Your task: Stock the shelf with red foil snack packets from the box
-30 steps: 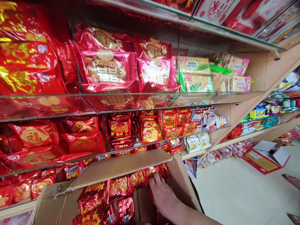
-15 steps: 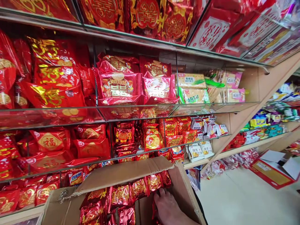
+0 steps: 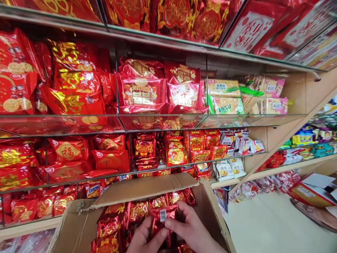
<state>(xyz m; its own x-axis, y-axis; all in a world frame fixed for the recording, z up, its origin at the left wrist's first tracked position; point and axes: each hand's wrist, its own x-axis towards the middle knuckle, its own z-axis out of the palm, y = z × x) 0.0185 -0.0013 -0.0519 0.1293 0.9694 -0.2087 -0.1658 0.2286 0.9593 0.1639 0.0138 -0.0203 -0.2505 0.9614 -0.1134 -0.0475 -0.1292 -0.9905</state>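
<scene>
A red foil snack packet [image 3: 166,212] with a small white barcode label is held over the open cardboard box [image 3: 213,225] at the bottom middle. My right hand [image 3: 193,226] grips its right side, thumb on the front face. On its lower left side my left hand [image 3: 149,235] also pinches the packet. Beneath and behind my hands, several red and gold packets [image 3: 107,226] fill the box. One long flap [image 3: 147,191] is folded outward along the far side. The packet's lower part is partly covered by my fingers.
Glass-fronted shelves [image 3: 158,123] full of red packets rise just behind the box. Pale cracker packs [image 3: 223,96] stand at middle right. On the floor at right are a red and white carton [image 3: 313,189] and a person's shoe [image 3: 313,214].
My right hand has come up out of the box with a packet. My left hand has entered the view and joined it on the packet. The view has shifted slightly.
</scene>
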